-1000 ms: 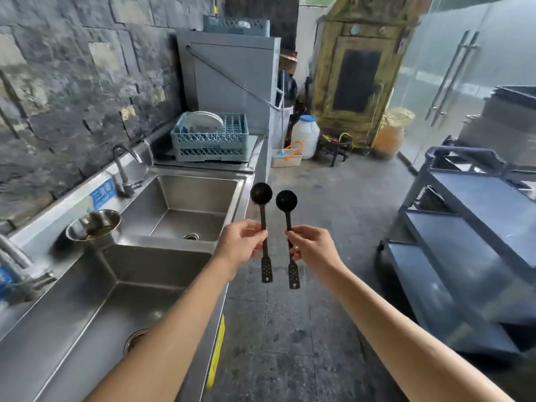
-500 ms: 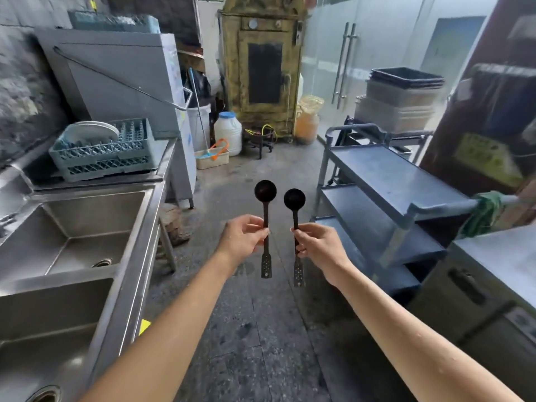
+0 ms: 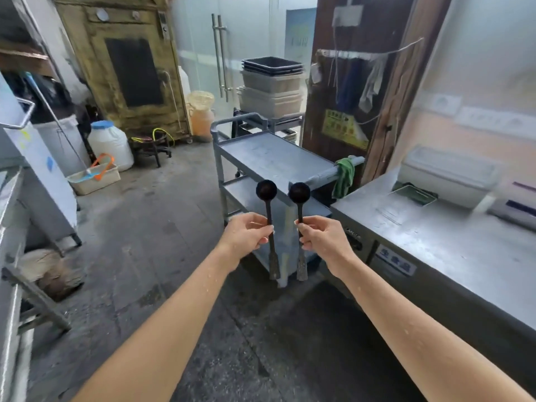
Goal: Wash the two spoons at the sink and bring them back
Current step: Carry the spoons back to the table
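Both forearms reach out in front, beaded with water. The left hand (image 3: 246,235) pinches the stem of the left spoon (image 3: 268,224), and the right hand (image 3: 322,237) does the same with the right spoon (image 3: 299,227) — each grip closed around its handle, bowls up, handles hanging down, the two spoons side by side and apart.

A second ago the sink basins filled the left of the view; now only a sliver of steel edge is left there, and the table (image 3: 435,242) has swung in on the right. The person has turned away from the sink, so I'd say the washing is done and the carry back is under way.

Beyond the spoons stands a grey cart (image 3: 269,158) with a green rag (image 3: 344,177) on its handle, and farther off a stack of bins (image 3: 271,85) before glass doors.
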Demonstrator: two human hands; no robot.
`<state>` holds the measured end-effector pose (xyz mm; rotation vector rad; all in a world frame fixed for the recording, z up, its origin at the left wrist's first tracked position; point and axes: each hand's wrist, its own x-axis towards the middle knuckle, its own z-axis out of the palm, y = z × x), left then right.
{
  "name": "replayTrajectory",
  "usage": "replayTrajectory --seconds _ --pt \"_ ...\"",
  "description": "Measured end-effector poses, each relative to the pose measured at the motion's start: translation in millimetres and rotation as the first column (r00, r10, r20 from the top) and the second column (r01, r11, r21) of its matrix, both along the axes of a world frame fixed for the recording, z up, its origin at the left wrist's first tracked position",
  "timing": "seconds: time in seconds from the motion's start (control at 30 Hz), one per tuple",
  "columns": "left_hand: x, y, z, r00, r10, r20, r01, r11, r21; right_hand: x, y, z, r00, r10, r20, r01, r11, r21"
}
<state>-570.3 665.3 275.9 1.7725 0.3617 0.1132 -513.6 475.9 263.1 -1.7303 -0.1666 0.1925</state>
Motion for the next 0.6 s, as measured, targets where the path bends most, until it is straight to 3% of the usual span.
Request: replayTrajectory --seconds 0.2,0.6 --pt "59 -63 -4 0.984 -0.180 0.002 0.179 0.982 0.056 29 -68 3 0.987 -0.162 0.018 0.162 0.987 -0.005" --pt "182 -130 -2 0.906 -0.421 0.046 0.422 0.907 -0.007 98 -132 3 0.911 -0.412 -0.004 0.412 0.911 -0.013"
